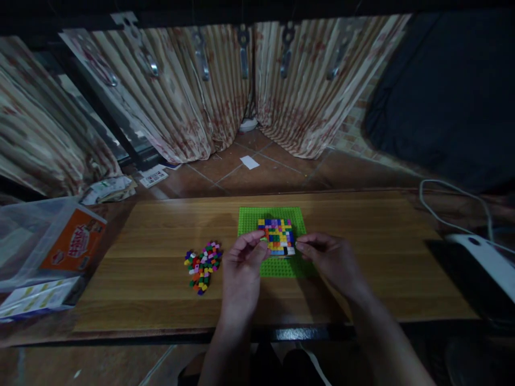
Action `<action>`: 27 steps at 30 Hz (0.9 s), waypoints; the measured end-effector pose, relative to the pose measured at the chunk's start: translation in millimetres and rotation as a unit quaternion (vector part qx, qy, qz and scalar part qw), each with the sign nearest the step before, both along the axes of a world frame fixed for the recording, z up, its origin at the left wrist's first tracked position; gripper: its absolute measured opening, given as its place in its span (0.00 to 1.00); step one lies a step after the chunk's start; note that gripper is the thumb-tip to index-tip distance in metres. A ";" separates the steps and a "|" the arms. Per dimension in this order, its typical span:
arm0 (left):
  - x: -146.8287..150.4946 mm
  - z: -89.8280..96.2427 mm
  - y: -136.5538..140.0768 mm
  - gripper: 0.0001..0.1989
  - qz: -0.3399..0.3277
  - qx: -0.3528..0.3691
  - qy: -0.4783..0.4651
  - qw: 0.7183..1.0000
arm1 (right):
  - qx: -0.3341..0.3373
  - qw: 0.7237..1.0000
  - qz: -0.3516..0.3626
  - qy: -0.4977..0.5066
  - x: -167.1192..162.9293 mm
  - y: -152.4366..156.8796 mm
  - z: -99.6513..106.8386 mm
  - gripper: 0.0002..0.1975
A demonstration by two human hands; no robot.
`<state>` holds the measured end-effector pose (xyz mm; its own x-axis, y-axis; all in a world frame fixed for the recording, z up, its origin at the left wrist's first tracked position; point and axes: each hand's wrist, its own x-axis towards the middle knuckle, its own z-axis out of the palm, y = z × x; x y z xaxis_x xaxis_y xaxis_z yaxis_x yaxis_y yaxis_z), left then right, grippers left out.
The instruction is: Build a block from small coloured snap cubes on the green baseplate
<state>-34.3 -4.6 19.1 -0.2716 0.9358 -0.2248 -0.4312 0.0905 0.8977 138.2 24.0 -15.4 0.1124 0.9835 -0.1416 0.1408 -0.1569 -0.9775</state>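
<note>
A block of many-coloured toy bricks (277,236) stands on a green studded baseplate (277,269) at the middle of the table. My left hand (245,262) is at the block's left edge, thumb and index finger closed together there. Whether they grip the block or a single brick is too small to tell. My right hand (330,257) is at the block's right edge, its thumb and index finger pinched. Anything between those fingertips is too small to make out. Left of my left hand lies a loose pile of small coloured bricks (203,265).
The wooden table (161,225) has a dark front edge. A clear plastic bin (36,236) and an orange box (74,241) stand at its left. A white device (483,262) with a cable is at the right. Striped curtains (225,91) hang behind.
</note>
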 end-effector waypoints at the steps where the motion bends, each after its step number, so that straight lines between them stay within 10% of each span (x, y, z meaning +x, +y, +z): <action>1: -0.4 0.3 -0.1 0.10 -0.003 -0.002 0.008 1.000 | 0.004 1.000 0.004 -0.007 -1.4 -0.1 -0.8 0.14; 11: -8.6 -11.8 5.7 0.10 0.096 -0.057 0.027 0.993 | 0.025 0.998 0.033 -0.047 -1.3 0.0 -9.9 0.11; 27: -2.8 -13.2 8.0 0.11 0.064 -0.083 -0.021 0.994 | 0.014 0.998 0.056 -0.037 0.6 2.3 -5.1 0.12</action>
<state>-37.2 3.4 5.9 -0.3732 0.8430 -0.3873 -0.4855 0.1783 0.8559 138.9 26.3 -20.5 0.0105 0.9941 -0.1084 0.2284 -0.1079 -0.9676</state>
